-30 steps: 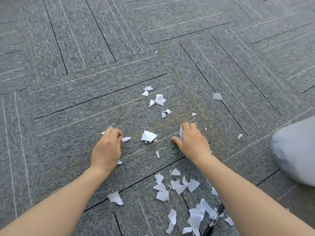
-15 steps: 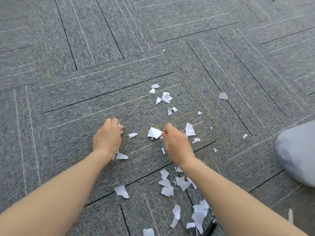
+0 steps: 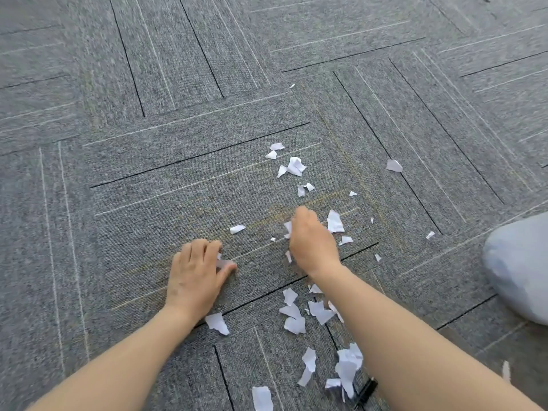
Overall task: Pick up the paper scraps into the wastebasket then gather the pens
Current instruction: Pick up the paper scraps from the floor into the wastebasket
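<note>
Several white paper scraps lie scattered on the grey carpet. One cluster lies farther off, and another sits between my forearms. My left hand presses on the carpet, fingers curled over a small scrap by the thumb. My right hand is blurred, its fingers closed around a larger white scrap that shows at the fingertips. A bigger scrap lies just right of that hand. A black pen pokes out under my right forearm, mostly hidden. No wastebasket is in view.
A pale grey rounded shape, likely my knee, fills the right edge. A lone scrap lies far right, and another lies at the bottom edge. The carpet tiles stretch in every direction.
My right hand slid left from one scrap and closed over the larger scrap in the middle. My left hand drew back toward me with a small scrap. The view tilted slightly.
</note>
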### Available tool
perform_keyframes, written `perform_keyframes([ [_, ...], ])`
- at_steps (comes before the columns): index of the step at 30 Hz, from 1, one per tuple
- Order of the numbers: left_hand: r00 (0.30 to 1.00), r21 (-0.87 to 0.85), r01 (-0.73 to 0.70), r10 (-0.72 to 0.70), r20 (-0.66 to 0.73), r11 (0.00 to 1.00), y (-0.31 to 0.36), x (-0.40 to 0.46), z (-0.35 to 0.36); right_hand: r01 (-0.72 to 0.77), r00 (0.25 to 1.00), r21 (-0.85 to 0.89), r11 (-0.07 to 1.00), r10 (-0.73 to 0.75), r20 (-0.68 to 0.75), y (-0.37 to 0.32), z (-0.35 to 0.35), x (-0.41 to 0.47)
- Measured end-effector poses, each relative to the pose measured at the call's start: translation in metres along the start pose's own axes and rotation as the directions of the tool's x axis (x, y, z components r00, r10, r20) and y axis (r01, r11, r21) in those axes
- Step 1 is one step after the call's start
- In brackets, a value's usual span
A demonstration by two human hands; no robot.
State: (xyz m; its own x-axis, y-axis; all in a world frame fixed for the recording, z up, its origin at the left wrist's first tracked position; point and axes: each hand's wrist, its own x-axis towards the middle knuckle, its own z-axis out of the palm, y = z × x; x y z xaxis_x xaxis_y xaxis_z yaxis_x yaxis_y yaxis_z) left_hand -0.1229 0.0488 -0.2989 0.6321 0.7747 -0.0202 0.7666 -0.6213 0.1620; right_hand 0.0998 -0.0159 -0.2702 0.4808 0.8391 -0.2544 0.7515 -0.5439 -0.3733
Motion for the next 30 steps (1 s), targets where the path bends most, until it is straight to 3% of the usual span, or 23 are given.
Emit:
perform_keyframes([
  [4, 0.995, 0.041, -0.094, 0.096, -0.036, 0.995, 0.000, 0.020, 0.000, -0.258, 0.955, 0.110, 0.960, 0.271, -0.122, 0.044, -0.019, -0.009],
  [7, 0.979, 0.071, -0.204, 0.205, -0.011, 0.976, -0.007, 0.030, -0.004, -0.327, 0.931, 0.125, 0.937, 0.343, -0.128, 0.063, -0.021, -0.007],
  [9, 0.977, 0.044, -0.212, 0.211, 0.022, 0.976, -0.007, 0.034, -0.010, -0.326, 0.938, 0.113, 0.939, 0.336, -0.086, 0.066, -0.020, -0.006],
  [14, 0.994, -0.206, 0.083, -0.068, 0.083, 0.975, 0.019, 0.047, -0.011, -0.202, 0.978, -0.110, 0.973, 0.196, -0.066, 0.067, -0.020, 0.002],
  [16, 0.991, -0.241, 0.109, -0.089, 0.096, 0.964, 0.030, 0.055, -0.011, -0.157, 0.988, -0.194, 0.968, 0.154, -0.032, 0.064, -0.022, 0.006],
  [19, 0.987, -0.204, 0.116, -0.089, 0.137, 0.972, 0.039, 0.066, -0.012, -0.099, 0.990, -0.233, 0.967, 0.120, 0.078, 0.059, -0.028, 0.008],
  [23, 0.979, -0.118, 0.092, -0.069, 0.192, 0.989, 0.040, 0.074, -0.011, -0.070, 0.983, 0.061, 0.996, 0.058, 0.177, 0.065, -0.037, -0.030],
  [26, 0.969, -0.193, 0.060, -0.011, 0.246, 0.979, 0.043, 0.063, -0.012, 0.001, 0.984, -0.014, 1.000, 0.001, 0.180, 0.075, -0.032, -0.079],
  [30, 0.930, -0.335, -0.063, 0.177, 0.322, 0.940, 0.064, 0.011, -0.017, 0.014, 0.983, -0.152, 0.988, 0.014, 0.185, 0.088, -0.015, -0.124],
])
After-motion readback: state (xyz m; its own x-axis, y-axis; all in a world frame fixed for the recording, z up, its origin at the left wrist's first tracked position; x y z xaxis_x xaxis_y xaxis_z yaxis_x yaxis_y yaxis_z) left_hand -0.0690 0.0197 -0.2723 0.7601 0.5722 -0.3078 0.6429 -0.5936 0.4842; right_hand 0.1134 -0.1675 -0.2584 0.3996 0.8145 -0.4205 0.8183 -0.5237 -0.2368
